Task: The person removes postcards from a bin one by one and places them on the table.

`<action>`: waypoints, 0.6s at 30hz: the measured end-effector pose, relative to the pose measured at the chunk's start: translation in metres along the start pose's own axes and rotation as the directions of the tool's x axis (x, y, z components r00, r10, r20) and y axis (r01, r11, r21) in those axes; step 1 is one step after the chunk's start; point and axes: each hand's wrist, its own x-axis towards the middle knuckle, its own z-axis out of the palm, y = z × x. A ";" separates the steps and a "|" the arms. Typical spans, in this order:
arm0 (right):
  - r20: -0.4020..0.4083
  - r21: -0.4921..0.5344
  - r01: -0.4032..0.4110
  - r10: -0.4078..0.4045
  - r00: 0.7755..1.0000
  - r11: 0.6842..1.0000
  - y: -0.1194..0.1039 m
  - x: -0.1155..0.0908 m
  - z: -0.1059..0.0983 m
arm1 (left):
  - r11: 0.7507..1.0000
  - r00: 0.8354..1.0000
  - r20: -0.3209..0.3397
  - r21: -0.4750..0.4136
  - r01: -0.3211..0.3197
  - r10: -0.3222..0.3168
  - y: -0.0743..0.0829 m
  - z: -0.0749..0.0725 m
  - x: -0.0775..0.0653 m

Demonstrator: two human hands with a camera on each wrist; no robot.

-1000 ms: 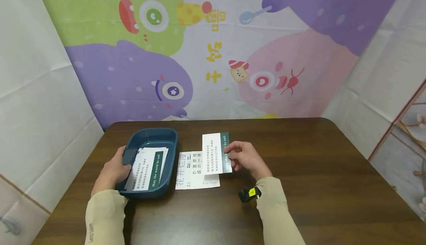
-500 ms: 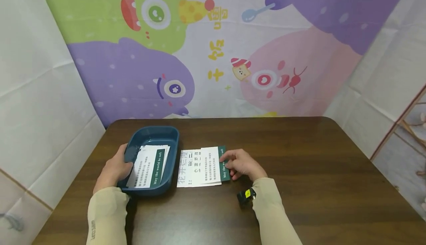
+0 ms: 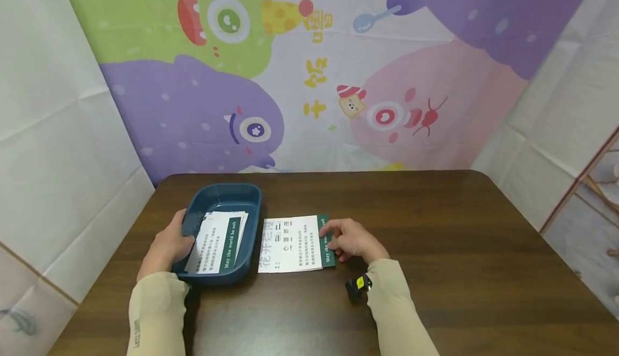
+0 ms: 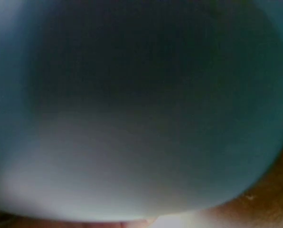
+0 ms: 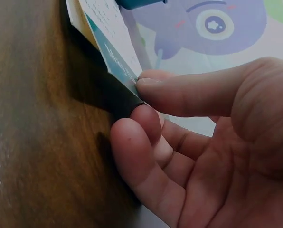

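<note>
Toward the left edge of the brown counter (image 3: 435, 238) sits a blue tray (image 3: 213, 280) with printed cards (image 3: 208, 243) inside; broad room runs off to the right. The left hand (image 3: 170, 243) is closed over the tray's left rim, thumb on the inner side. Right of the tray, the right hand (image 3: 354, 239) pinches a green-banded card (image 3: 309, 240) that overlaps a white sheet (image 3: 268, 243). Only the right wrist view shows the pinched end raised off the wood; the left one is mostly blur.
</note>
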 end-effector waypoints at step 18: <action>0.017 -0.063 0.062 -0.061 0.998 0.996 -0.003 -0.004 0.001 | 1.000 1.000 -0.008 0.014 -0.005 0.005 0.001 0.001 -0.001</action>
